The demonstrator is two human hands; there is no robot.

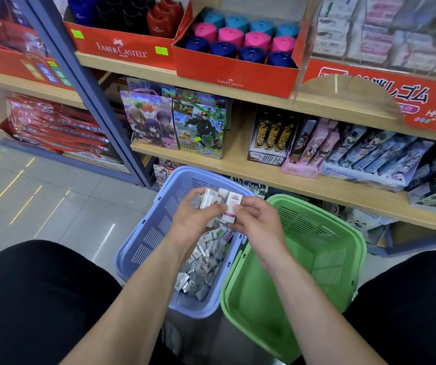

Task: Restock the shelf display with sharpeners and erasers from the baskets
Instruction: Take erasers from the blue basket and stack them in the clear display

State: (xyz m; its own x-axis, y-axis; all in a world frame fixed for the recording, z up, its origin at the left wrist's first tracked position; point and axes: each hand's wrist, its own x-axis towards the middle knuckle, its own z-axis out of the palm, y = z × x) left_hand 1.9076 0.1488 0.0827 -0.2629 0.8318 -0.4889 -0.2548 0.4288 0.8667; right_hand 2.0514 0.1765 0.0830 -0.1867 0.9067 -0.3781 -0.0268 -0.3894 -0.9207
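Above the blue basket [137,246], our left hand [195,217] and right hand [253,222] pinch a few erasers [227,204] between them. Many lie inside unshelved, and the green basket [317,259] looks empty.

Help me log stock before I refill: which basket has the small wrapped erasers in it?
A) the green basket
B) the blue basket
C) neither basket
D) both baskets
B: the blue basket is heaped with erasers, the green basket shows only its bare inside, and the left hand and right hand grip a handful of erasers over the blue one.
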